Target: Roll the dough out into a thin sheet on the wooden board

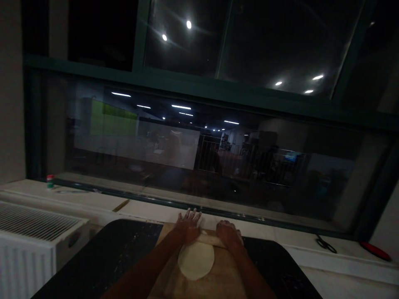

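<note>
A flat, pale round of dough [196, 262] lies on a wooden board [224, 274]. Across its far edge runs a light rolling pin [209, 239]. My left hand [188, 227] lies over the pin's left end, palm down, its floury fingers stretched out and apart toward the window. On the right end, my right hand [229, 233] is closed, with the fingers bent over the pin. Both palms hide the pin's ends. Flour whitens the fingertips of each hand.
Under the board stands a black table [124, 243] dusted with flour, against a white windowsill [149, 211]. The sill bears a red-and-green container [50, 181], black scissors [326, 244] and a red-and-black oval object [375, 251]. A white radiator [28, 253] is at left; a dark window [218, 166] rises ahead.
</note>
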A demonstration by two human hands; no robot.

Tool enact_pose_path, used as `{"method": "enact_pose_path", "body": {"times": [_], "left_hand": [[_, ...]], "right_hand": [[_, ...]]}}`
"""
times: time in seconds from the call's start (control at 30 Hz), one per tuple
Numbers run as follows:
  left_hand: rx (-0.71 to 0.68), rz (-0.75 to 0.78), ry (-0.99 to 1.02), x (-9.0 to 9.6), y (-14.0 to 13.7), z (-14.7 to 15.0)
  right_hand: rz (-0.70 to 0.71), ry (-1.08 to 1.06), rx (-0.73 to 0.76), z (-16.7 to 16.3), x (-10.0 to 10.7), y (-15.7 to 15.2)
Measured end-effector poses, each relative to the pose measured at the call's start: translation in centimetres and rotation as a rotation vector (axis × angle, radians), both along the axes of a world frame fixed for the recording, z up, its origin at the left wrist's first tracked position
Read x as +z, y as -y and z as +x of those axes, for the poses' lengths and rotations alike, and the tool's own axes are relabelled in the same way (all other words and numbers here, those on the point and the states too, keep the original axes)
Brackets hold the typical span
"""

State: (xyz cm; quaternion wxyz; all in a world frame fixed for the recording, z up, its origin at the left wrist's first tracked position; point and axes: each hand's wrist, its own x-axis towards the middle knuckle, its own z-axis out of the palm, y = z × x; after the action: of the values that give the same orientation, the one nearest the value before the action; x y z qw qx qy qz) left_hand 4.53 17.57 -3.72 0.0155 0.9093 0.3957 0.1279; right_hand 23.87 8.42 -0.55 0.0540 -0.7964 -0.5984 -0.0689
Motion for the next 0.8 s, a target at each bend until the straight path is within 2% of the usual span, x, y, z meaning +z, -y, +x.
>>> {"method": "enact_pose_path", "body": {"times": [0.17, 0.33, 0.43, 0.6, 0.8], "left_hand": [[-0.057, 0.146, 0.071, 0.6, 4.5, -2.0], [-0.213, 0.344, 0.143, 0.6, 9.1, -4.9], [-0.261, 0.326, 0.161, 0.7, 11.9, -7.1], [-0.327, 0.231, 0.185, 1.4, 15.2, -10.9], [-0.335, 0.225, 0.194, 1.5, 16.4, -12.8]], "right_hand": [[0.054, 0.09, 0.0, -2.5, -0.1, 5.2], [0.144, 0.151, -0.001, -5.6, -1.5, 11.0], [0.274, 0.183, 0.011, -7.3, -2.6, 14.1], [0.312, 0.097, 0.079, -9.1, -4.0, 18.1], [0.291, -0.001, 0.143, -9.5, -6.5, 18.8]]}}
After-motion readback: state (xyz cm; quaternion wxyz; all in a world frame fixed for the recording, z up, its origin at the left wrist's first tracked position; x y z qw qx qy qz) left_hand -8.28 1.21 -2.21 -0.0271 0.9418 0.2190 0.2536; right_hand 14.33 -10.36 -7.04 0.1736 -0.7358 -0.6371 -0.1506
